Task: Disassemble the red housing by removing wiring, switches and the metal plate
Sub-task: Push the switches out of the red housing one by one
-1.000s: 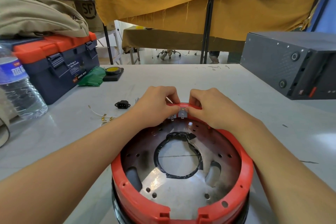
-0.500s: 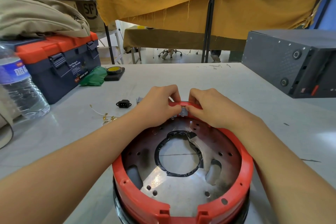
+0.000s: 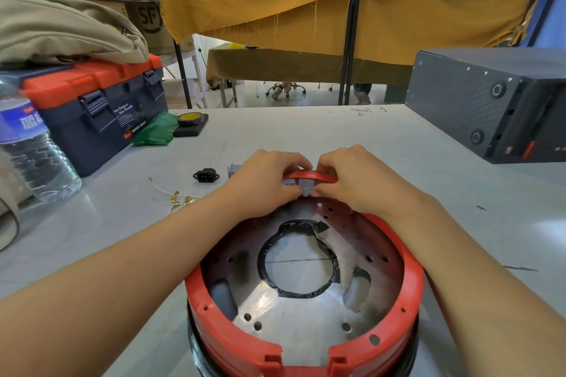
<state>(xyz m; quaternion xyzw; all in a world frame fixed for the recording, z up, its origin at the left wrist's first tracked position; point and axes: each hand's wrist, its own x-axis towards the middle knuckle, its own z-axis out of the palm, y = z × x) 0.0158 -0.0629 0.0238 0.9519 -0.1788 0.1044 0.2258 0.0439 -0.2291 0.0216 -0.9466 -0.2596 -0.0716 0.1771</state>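
The round red housing (image 3: 410, 278) stands on the grey table in front of me, open side up. Inside lies the metal plate (image 3: 294, 318) with a central hole ringed by black tape. At the far rim sits a small grey switch (image 3: 305, 186) with metal terminals. My left hand (image 3: 269, 177) and my right hand (image 3: 352, 180) both curl over that rim and pinch the switch from either side. A black power socket (image 3: 205, 176) and loose wires with brass terminals (image 3: 179, 197) lie on the table to the left.
A blue and orange toolbox (image 3: 101, 107) under a beige bag stands at the left, with a water bottle (image 3: 33, 144) in front. A green cloth (image 3: 156, 131) and tape roll (image 3: 191, 119) lie behind. A dark metal box (image 3: 490, 104) occupies the right.
Both hands stay at the far rim on the switch. Their fingers have shifted slightly closer around it.
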